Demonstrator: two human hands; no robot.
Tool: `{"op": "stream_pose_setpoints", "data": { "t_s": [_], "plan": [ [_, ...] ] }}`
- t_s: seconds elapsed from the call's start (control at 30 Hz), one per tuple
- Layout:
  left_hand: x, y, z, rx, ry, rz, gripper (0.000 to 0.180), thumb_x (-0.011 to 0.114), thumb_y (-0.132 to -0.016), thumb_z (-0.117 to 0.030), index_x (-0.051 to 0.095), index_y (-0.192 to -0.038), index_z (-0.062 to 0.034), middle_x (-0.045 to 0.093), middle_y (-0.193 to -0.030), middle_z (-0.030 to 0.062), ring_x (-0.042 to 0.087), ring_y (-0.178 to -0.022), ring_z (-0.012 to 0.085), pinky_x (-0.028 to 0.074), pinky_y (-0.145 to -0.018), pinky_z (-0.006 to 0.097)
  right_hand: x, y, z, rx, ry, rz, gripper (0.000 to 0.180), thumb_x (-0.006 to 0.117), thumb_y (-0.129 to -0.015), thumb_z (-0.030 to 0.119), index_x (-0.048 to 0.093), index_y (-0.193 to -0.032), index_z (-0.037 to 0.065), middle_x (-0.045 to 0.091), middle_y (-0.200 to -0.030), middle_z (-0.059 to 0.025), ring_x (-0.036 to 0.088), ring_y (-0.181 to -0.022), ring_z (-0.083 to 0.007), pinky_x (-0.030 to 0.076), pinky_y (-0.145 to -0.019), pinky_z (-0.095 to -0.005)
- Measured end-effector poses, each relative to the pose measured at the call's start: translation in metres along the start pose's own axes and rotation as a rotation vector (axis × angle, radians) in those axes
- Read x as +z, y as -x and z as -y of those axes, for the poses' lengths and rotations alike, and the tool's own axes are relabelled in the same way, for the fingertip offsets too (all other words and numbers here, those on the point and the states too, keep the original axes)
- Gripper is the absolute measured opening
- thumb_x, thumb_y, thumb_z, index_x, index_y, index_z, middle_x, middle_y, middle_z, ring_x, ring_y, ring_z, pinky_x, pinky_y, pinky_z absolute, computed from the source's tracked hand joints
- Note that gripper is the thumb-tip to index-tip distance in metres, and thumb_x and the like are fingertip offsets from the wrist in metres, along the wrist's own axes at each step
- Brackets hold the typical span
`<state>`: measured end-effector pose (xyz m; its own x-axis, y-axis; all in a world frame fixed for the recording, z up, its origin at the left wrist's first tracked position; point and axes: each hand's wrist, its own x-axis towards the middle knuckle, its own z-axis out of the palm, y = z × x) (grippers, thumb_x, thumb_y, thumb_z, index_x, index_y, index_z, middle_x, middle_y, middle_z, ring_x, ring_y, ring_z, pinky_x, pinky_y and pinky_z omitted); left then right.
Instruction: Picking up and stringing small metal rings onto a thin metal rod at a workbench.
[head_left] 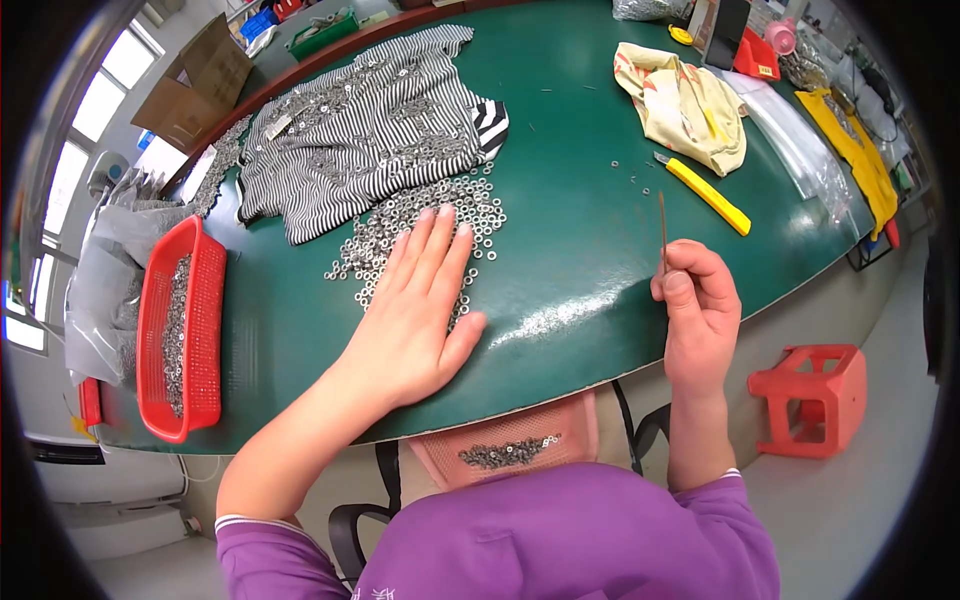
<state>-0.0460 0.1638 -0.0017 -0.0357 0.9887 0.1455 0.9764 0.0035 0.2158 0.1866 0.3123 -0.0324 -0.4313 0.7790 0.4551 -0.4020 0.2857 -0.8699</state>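
green-topped worktable [560, 150] in a bright workshop, windows off to the far left. left hand [415, 310] laid flat and open, fingers spread, palm down on a loose heap of small metal washers [440, 215]; gripping nothing. right hand [697, 300] raised just past the table's near edge, thumb and fingertips pinched on a thin brown stick [662, 228] held upright, its tip pointing away from the body. striped black-and-white cloth [365, 125] beyond the left hand, strewn with more washers. red mesh basket [180, 330] well to the left of the left hand, partly filled with washers, beside a grey plastic bag [105, 290]. yellow utility knife [705, 192] just beyond the right hand, a few stray washers near it. crumpled cream cloth [685, 100] farther out past the knife. pink tray [510, 450] below the table edge, between the two forearms, holding a short row of washers, possibly resting on the lap. red plastic stool [810, 398] on the floor to the right of the right forearm.
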Motion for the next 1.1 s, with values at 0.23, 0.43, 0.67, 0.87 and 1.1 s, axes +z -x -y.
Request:
{"op": "stream_pose_setpoints", "data": {
  "t_s": [0.23, 0.43, 0.67, 0.87, 1.1],
  "plan": [
    [0.017, -0.042, 0.003, 0.083, -0.029, 0.010, 0.068, 0.048, -0.096, -0.029, 0.025, -0.150, 0.0063, 0.022, -0.157, 0.0265, 0.018, -0.148, 0.0397, 0.015, -0.121, 0.046, 0.002, 0.000, 0.000, -0.040, 0.099, 0.034, 0.015, 0.061, -0.094, 0.000, 0.066, -0.108, -0.001, 0.059, -0.104, -0.0066, 0.053, -0.088, -0.0107, 0.044, -0.078, -0.0233],
    [0.009, -0.019, -0.015, 0.123, 0.014, 0.059, 0.073, 0.052, -0.093, -0.032, 0.026, -0.148, 0.0095, 0.024, -0.156, 0.0286, 0.019, -0.148, 0.0415, 0.015, -0.121, 0.048, 0.006, 0.001, 0.005, -0.061, 0.179, 0.046, 0.014, 0.061, -0.093, -0.002, 0.068, -0.105, -0.001, 0.060, -0.101, -0.0071, 0.056, -0.087, -0.0122, 0.045, -0.077, -0.0238],
    [0.005, -0.008, -0.013, 0.078, 0.007, 0.095, 0.076, 0.052, -0.089, -0.027, 0.023, -0.149, 0.0098, 0.021, -0.157, 0.0294, 0.018, -0.148, 0.0424, 0.014, -0.121, 0.050, 0.009, -0.002, 0.004, -0.101, 0.386, 0.066, 0.016, 0.059, -0.093, -0.003, 0.069, -0.105, 0.001, 0.061, -0.097, -0.0072, 0.060, -0.088, -0.0138, 0.048, -0.074, -0.0247],
    [0.005, 0.005, -0.021, 0.105, 0.079, 0.107, 0.078, 0.053, -0.086, -0.023, 0.023, -0.150, 0.0094, 0.021, -0.157, 0.0292, 0.018, -0.148, 0.0421, 0.013, -0.121, 0.051, 0.012, -0.001, 0.004, -0.067, 0.361, 0.061, 0.016, 0.058, -0.094, -0.002, 0.068, -0.106, 0.000, 0.060, -0.099, -0.0086, 0.060, -0.082, -0.0127, 0.050, -0.071, -0.0228],
    [0.002, 0.014, -0.033, 0.117, 0.052, 0.156, 0.079, 0.056, -0.086, -0.027, 0.024, -0.151, 0.0058, 0.021, -0.158, 0.0257, 0.017, -0.149, 0.0403, 0.010, -0.121, 0.052, 0.010, -0.001, 0.005, -0.101, 0.407, 0.064, 0.017, 0.056, -0.096, -0.001, 0.068, -0.108, -0.001, 0.056, -0.100, -0.0080, 0.059, -0.079, -0.0117, 0.049, -0.070, -0.0225]
  ]
}}
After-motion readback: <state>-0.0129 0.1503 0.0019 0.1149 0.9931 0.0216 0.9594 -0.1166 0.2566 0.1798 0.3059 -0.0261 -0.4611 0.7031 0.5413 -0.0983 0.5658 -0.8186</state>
